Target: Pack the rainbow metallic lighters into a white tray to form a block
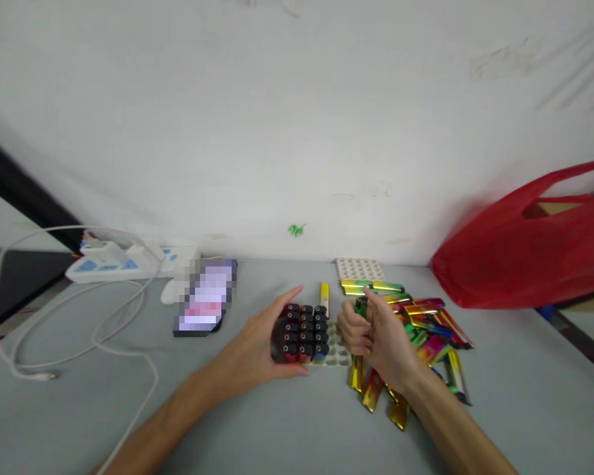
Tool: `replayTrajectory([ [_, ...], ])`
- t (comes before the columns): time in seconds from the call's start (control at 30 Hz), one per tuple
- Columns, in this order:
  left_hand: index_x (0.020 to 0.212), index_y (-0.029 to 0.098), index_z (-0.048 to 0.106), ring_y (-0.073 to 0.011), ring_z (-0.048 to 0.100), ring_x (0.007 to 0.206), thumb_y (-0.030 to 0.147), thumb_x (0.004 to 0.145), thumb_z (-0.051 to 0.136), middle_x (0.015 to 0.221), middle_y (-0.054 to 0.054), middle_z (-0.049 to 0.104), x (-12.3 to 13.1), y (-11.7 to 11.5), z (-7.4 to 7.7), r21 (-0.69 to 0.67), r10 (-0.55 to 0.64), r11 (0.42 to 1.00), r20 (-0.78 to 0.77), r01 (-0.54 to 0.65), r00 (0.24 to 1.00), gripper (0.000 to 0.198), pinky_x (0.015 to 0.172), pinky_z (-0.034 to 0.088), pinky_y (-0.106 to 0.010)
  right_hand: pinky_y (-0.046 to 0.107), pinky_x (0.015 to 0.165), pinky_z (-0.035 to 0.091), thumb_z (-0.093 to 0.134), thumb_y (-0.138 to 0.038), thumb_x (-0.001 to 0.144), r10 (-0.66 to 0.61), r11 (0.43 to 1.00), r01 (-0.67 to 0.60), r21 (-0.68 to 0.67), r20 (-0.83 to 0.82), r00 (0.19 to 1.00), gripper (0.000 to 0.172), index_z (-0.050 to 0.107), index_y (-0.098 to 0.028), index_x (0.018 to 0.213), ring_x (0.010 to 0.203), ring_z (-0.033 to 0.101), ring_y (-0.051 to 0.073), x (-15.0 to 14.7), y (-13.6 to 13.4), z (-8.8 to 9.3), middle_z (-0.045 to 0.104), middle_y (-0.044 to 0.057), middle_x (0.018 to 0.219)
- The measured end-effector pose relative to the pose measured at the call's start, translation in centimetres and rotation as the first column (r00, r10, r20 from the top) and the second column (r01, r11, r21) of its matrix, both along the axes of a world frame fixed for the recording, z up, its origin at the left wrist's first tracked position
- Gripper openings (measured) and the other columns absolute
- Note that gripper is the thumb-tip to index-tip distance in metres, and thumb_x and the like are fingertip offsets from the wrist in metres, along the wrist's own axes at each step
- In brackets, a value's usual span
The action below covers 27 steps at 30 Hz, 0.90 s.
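Observation:
My left hand (257, 343) curves around the left end of a pale moulded tray (340, 356), its thumb and fingers spread along a block of upright lighters (305, 330). Their black tops face up in rows at the tray's left part. Several round hollows show bare at the tray's right part. Just above that end, my right hand (376, 333) is closed around a green lighter (360, 306), partly hidden by the fingers. A yellow piece (325, 298) lies beyond the tray. Beside and under my right hand is a heap of shiny, coloured lighters (433, 326).
Another pale tray (360, 269) with holes lies against the wall. A red bag (525, 244) stands at the right. To the left are a phone (205, 297), a white power strip (133, 262) and a looping white cable (96, 330) that crosses near my left forearm.

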State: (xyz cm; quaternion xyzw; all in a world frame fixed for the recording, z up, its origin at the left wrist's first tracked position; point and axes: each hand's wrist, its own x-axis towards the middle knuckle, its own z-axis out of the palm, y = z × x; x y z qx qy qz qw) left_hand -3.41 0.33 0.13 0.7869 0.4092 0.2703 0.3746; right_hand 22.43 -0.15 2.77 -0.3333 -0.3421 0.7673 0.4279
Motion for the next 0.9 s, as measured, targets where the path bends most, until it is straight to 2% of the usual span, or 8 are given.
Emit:
replayTrajectory([
  [0.17,0.174,0.035,0.027,-0.0336,0.07,0.135,0.037,0.074,0.106,0.152,-0.009,0.068,0.09,-0.04,-0.18,-0.006,-0.01,1.0,0.007,0.011,1.0,0.127,0.121,0.052,-0.047,0.028,0.045,0.006,0.071,-0.071,0.09,-0.017,1.0,0.017,0.008,0.003,1.0,0.066,0.032,-0.026,0.061,0.051,0.008,0.01,-0.2,-0.22,0.06,0.017,-0.01,0.058],
  [0.47,0.174,0.035,0.027,-0.0317,0.072,0.129,0.035,0.075,0.105,0.149,-0.007,0.07,0.16,-0.13,-0.04,-0.035,0.004,0.999,-0.012,-0.005,1.0,0.127,0.117,0.055,-0.044,0.029,0.046,0.009,0.06,-0.063,0.095,-0.13,0.991,0.124,0.051,0.159,0.979,0.054,0.038,-0.026,0.062,0.049,0.013,0.01,-0.86,-0.99,-0.56,0.021,-0.01,0.056],
  [0.73,0.173,0.035,0.028,-0.0325,0.069,0.135,0.034,0.076,0.104,0.153,-0.008,0.067,0.25,-0.21,0.29,-0.051,0.009,0.999,-0.029,-0.01,1.0,0.123,0.122,0.05,-0.047,0.026,0.046,0.007,0.069,-0.078,0.089,-0.113,0.993,0.108,0.039,0.152,0.982,0.065,0.041,-0.025,0.066,0.052,0.007,0.01,-0.63,-0.35,0.0,0.019,-0.011,0.058],
  [0.9,0.173,0.033,0.03,-0.0328,0.069,0.136,0.032,0.077,0.103,0.152,-0.009,0.068,0.37,-0.29,0.66,-0.039,0.014,0.999,-0.027,-0.015,1.0,0.121,0.121,0.052,-0.046,0.025,0.047,0.011,0.063,-0.085,0.092,-0.127,0.99,0.114,0.083,0.163,0.978,0.066,0.05,-0.023,0.07,0.052,0.01,0.01,-0.81,-0.53,-0.04,0.022,-0.011,0.057],
])
